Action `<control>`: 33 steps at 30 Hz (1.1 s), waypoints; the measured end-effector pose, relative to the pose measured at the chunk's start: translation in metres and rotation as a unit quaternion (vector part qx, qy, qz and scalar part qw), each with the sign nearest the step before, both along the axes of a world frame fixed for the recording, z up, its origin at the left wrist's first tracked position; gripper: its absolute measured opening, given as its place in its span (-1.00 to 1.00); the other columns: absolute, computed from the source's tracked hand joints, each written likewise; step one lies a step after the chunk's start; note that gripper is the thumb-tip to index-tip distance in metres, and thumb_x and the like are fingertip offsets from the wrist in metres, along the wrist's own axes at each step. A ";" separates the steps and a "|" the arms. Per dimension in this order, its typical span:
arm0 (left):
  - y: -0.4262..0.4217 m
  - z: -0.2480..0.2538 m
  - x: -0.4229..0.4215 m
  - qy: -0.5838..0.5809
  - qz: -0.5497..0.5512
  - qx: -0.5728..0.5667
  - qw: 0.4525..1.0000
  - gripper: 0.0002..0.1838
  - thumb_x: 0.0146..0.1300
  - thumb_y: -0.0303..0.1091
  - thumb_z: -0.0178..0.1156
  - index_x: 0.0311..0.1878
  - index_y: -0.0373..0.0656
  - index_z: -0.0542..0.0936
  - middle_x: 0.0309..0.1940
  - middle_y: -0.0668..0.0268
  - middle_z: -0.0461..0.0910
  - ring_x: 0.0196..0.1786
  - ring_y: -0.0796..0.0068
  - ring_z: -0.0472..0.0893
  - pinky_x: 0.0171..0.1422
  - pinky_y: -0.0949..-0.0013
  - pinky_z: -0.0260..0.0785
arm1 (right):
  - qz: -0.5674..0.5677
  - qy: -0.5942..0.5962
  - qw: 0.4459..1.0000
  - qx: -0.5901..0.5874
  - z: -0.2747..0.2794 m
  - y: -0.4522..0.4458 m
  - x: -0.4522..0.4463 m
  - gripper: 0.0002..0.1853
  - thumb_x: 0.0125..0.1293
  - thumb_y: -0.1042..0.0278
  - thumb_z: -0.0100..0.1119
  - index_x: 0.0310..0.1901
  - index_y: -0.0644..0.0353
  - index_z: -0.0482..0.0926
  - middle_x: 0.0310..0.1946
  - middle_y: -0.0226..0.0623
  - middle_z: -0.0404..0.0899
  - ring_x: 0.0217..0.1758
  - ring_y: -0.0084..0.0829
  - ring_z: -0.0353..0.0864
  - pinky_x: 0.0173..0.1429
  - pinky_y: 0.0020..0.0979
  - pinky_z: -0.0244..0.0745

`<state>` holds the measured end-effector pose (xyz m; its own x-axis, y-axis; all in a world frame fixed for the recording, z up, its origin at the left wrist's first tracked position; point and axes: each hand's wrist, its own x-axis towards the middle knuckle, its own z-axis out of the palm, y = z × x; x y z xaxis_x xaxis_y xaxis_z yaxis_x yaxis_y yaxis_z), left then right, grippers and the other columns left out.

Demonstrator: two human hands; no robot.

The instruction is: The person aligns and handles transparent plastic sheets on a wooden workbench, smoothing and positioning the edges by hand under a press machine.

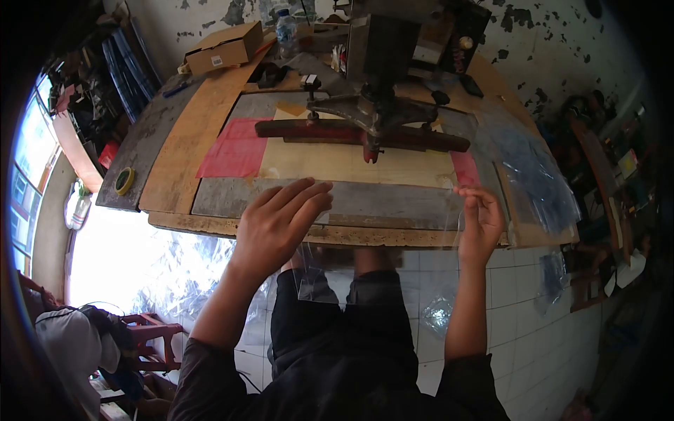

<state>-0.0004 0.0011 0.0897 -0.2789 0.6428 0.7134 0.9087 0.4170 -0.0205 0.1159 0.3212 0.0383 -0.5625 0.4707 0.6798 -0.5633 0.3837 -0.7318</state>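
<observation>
A clear plastic sheet hangs at the table's front edge, over the lap, its outline hard to see. My right hand pinches its right side between thumb and fingers. Over the left part of the metal plate is my left hand, palm down with its fingers stretched out and slightly bent; whether it touches the sheet cannot be made out. Beyond both hands, a dark press with a long red bar stands over a cream sheet with pink sheet at its left.
Clear plastic bags lie on the table's right side. A yellow tape roll is at the left edge, a cardboard box and water bottle at the back. A person is at the lower left, near a red stool.
</observation>
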 end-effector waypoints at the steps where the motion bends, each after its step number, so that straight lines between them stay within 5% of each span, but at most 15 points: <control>1: 0.003 -0.007 -0.009 -0.002 0.000 0.000 1.000 -0.79 0.29 -0.40 0.29 -0.03 -0.10 0.74 0.09 0.27 0.82 0.17 0.22 0.81 0.08 0.20 0.66 | 0.000 -0.002 1.000 0.000 -0.010 0.007 -0.004 -0.84 0.60 0.34 0.33 -0.04 0.28 0.66 -0.07 -0.25 0.70 0.10 -0.40 0.72 0.31 -0.36 0.54; 4: 0.012 -0.041 -0.042 -0.071 -0.058 -0.070 0.993 -0.82 0.23 -0.42 0.35 -0.09 -0.08 0.73 0.05 0.31 0.80 0.07 0.29 0.81 0.04 0.25 0.66 | -0.013 -0.063 0.998 0.010 -0.032 0.027 -0.010 -0.82 0.61 0.31 0.32 -0.02 0.27 0.65 -0.08 -0.25 0.75 0.06 -0.44 0.73 0.27 -0.38 0.56; 9: 0.007 -0.071 -0.053 -0.201 -0.107 -0.006 0.974 -0.76 0.30 -0.46 0.45 0.02 -0.16 0.75 -0.33 0.29 0.83 -0.27 0.26 0.85 -0.16 0.22 0.68 | 0.040 -0.257 0.965 -0.007 -0.048 0.054 -0.001 -0.77 0.63 0.24 0.30 -0.03 0.29 0.63 -0.18 -0.30 0.81 -0.02 -0.51 0.79 0.17 -0.43 0.58; 10: 0.006 -0.072 -0.052 -0.206 -0.107 -0.008 0.973 -0.76 0.30 -0.46 0.45 0.02 -0.16 0.75 -0.33 0.29 0.83 -0.27 0.26 0.85 -0.16 0.22 0.68 | 0.040 -0.261 0.964 -0.009 -0.049 0.056 -0.001 -0.77 0.63 0.24 0.30 -0.03 0.29 0.63 -0.18 -0.30 0.81 -0.02 -0.51 0.79 0.17 -0.43 0.58; 12: 0.004 -0.070 -0.049 -0.401 -0.075 0.040 0.912 -0.74 0.38 -0.44 0.45 0.10 -0.17 0.73 -0.27 0.26 0.86 -0.17 0.34 0.87 -0.06 0.29 0.68 | 0.047 -0.287 0.956 -0.036 -0.046 0.057 -0.001 -0.78 0.63 0.26 0.30 -0.04 0.28 0.64 -0.20 -0.30 0.81 -0.05 -0.51 0.80 0.14 -0.44 0.58; 15: 0.004 -0.074 -0.047 -0.464 -0.038 0.105 0.879 -0.77 0.42 -0.39 0.42 0.10 -0.13 0.76 -0.24 0.25 0.87 -0.17 0.38 0.87 0.00 0.34 0.65 | 0.021 -0.296 0.954 -0.046 -0.049 0.052 -0.004 -0.80 0.63 0.29 0.29 -0.06 0.28 0.64 -0.20 -0.29 0.81 -0.09 -0.52 0.80 0.10 -0.46 0.57; 25: -0.002 -0.082 -0.056 -0.566 -0.027 0.128 0.814 -0.68 0.45 -0.36 0.42 0.22 -0.16 0.76 -0.22 0.19 0.87 -0.09 0.49 0.85 0.09 0.36 0.63 | -0.004 -0.312 0.948 -0.062 -0.048 0.049 -0.004 -0.76 0.64 0.25 0.26 0.01 0.28 0.71 -0.26 -0.35 0.77 -0.13 -0.54 0.77 0.09 -0.45 0.52; 33: -0.008 -0.080 -0.061 -0.617 -0.139 0.150 0.760 -0.61 0.60 -0.33 0.28 0.38 -0.26 0.62 -0.07 0.14 0.87 0.14 0.48 0.78 0.38 0.29 0.51 | 0.010 -0.288 0.955 -0.076 -0.046 0.052 -0.002 -0.75 0.64 0.21 0.26 -0.03 0.25 0.69 -0.27 -0.36 0.76 -0.14 -0.57 0.69 0.11 -0.47 0.47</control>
<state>-0.0619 -0.0069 0.0100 -0.7381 0.6587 0.1462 0.2135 0.0224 0.9767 0.1135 0.3729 -0.0080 -0.8323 0.5245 0.1792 -0.0567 0.2411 -0.9688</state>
